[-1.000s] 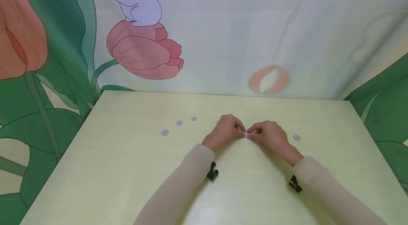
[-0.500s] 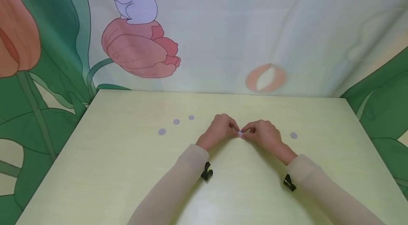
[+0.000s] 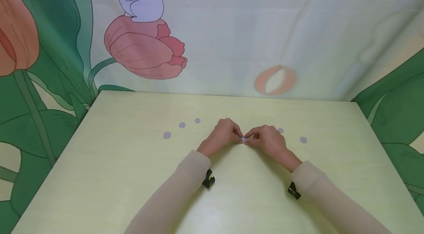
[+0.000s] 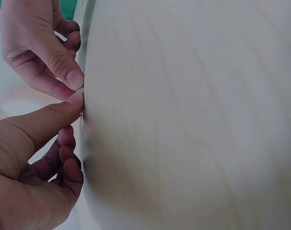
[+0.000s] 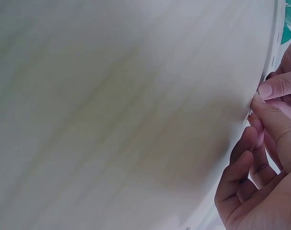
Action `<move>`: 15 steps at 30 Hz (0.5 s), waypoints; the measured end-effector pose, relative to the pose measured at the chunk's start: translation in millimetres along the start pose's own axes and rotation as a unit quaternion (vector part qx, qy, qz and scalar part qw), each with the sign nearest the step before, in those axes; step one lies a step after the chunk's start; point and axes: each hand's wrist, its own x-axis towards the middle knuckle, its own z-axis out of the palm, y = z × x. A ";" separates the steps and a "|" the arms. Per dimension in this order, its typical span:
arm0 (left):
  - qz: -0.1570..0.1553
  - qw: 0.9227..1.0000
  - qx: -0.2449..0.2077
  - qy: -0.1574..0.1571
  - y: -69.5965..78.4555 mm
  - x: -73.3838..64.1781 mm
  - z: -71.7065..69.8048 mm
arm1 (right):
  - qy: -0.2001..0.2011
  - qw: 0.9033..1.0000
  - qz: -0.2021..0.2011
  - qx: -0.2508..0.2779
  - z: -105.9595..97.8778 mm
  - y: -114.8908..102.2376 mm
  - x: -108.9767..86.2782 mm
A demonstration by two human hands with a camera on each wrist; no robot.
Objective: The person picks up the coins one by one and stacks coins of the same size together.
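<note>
Disc [image 3: 243,140] is over the bench [image 3: 245,197] between left hand [image 3: 222,133] and right hand [image 3: 269,142], each pinching one side, thumb to finger, nearly closed; looks thin, light, probably bendy and easy to crease; best held lightly by opposite edges.

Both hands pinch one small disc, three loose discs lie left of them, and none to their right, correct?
Not quite: the head view shows two loose discs to the right, the nearer just beyond the right hand. The three left discs and the pinched disc are as you said.
</note>
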 end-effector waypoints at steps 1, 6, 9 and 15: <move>0.000 1.000 -0.001 0.000 -0.3 -0.7 -0.6 | 0.000 1.000 0.002 0.002 0.7 -0.6 0.1; 0.000 1.000 -0.008 0.004 -3.4 -4.9 -3.7 | -0.010 1.000 0.002 0.004 3.5 -3.8 1.9; -0.001 1.000 -0.011 0.001 -4.9 -6.4 -5.3 | -0.012 1.000 0.006 0.002 4.3 -5.3 2.8; 0.006 1.000 0.001 -0.010 -7.5 -6.4 -6.7 | -0.017 1.000 0.004 0.005 5.6 -6.7 3.3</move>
